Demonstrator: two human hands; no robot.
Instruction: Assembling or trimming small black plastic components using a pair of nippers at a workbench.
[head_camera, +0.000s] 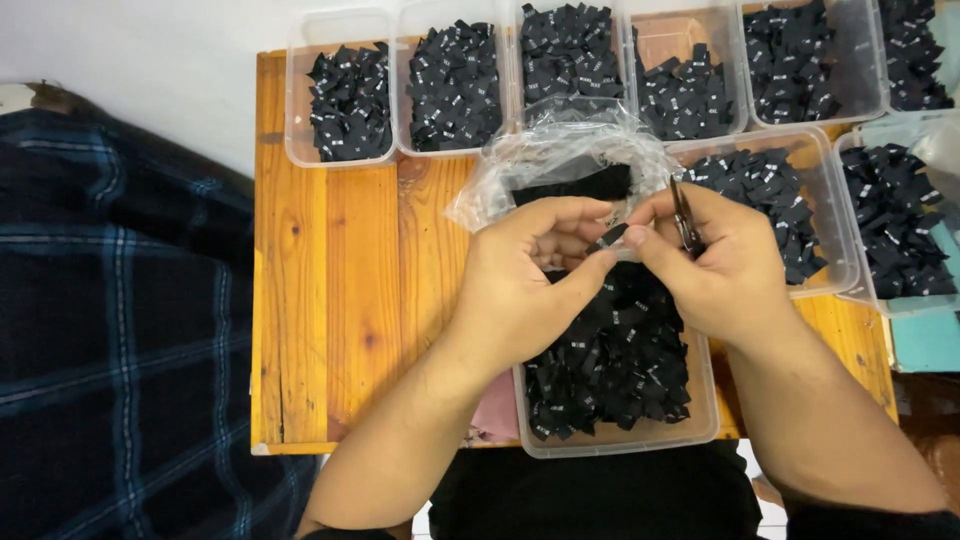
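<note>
My left hand (525, 285) and my right hand (725, 265) meet over a clear plastic tub (705, 425) full of small black woven labels (610, 365). Both pinch one small black label (612, 238) between thumbs and fingertips. My right hand also grips small dark snips (684, 215), blades pointing up. Behind the hands lies a crumpled clear plastic bag (560, 160) holding a dark strip of labels.
Several clear tubs of black labels line the back of the wooden table (330, 300), such as the leftmost tub (345, 100), and two more tubs (790, 200) stand at the right. A dark blue plaid cloth (110, 350) covers the left side.
</note>
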